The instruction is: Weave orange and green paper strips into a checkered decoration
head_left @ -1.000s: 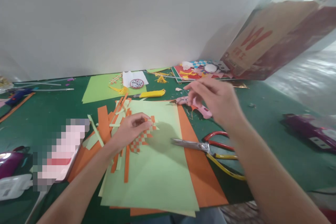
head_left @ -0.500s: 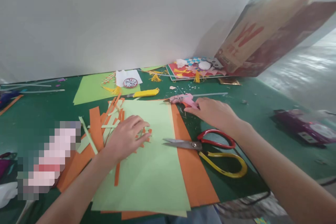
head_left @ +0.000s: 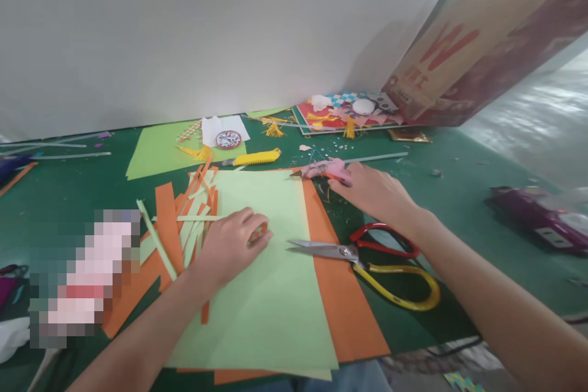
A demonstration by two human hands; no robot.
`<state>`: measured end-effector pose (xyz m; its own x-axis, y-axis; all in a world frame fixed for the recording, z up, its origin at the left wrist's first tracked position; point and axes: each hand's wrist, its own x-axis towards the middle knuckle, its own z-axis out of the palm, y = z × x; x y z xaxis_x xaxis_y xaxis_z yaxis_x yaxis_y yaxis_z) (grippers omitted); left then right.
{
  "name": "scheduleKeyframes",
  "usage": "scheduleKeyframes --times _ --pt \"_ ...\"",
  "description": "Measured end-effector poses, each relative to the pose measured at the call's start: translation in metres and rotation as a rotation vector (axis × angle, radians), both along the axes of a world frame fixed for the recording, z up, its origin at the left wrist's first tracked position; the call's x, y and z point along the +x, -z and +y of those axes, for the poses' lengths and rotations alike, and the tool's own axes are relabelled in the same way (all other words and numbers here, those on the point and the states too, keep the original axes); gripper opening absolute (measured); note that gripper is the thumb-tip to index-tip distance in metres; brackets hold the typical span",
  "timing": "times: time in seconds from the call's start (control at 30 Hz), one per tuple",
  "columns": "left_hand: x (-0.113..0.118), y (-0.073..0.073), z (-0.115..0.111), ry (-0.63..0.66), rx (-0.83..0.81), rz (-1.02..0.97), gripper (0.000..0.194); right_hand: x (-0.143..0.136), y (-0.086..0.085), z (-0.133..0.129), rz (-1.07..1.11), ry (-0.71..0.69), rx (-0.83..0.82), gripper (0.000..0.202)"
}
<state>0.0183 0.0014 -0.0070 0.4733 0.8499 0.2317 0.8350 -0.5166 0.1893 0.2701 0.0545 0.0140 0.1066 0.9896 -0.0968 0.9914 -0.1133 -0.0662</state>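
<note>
My left hand (head_left: 236,242) is curled above the light green paper sheet (head_left: 275,312), its fingers closed on a small woven piece of orange and green paper strips (head_left: 258,233). Most of that piece is hidden by the fingers. My right hand (head_left: 379,191) grips the handle of a pink hot glue gun (head_left: 324,168), whose metal nozzle points left over the sheet's top edge. Scissors (head_left: 343,251) with one red and one yellow handle lie across the right side of the sheet. Orange paper (head_left: 349,318) shows underneath.
Cut strips (head_left: 168,217) are heaped left of the sheet. A yellow utility knife (head_left: 257,158) lies behind it. Tassels and decorated cards (head_left: 326,119) sit by the wall, near a paper bag (head_left: 441,55). A purple object (head_left: 542,217) is at right.
My left fingers have curled in around the woven paper piece, which lay under the spread hand before. My right hand still holds the glue gun. The view has shifted slightly.
</note>
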Motion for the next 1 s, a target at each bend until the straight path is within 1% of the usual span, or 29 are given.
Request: scheduleKeyframes --times 0.1,0.27,0.37,0.47,0.57,0.73,1.0 --pt "0.000 0.001 0.000 0.026 0.017 0.022 0.021 0.002 -0.008 -0.004 -0.008 0.034 -0.007 0.036" --pt "0.001 0.002 0.001 0.033 -0.011 -0.012 0.012 0.001 -0.015 -0.012 -0.025 -0.053 0.024 0.035" --pt "0.000 0.003 0.002 0.029 -0.028 -0.071 0.010 -0.001 -0.014 -0.017 -0.056 -0.081 0.037 0.033" --pt "-0.003 0.004 0.001 0.021 -0.061 -0.134 0.013 -0.004 -0.012 -0.023 -0.071 -0.169 0.051 0.031" --pt "-0.004 0.005 0.001 0.019 -0.082 -0.185 0.013 -0.008 -0.010 -0.028 -0.072 -0.228 0.063 0.030" --pt "-0.005 0.005 0.002 0.033 -0.064 -0.185 0.014 -0.017 -0.010 -0.032 -0.081 -0.309 0.072 0.027" --pt "-0.005 0.005 0.002 0.076 -0.021 -0.185 0.015 -0.024 -0.007 -0.031 -0.108 -0.379 0.136 0.027"
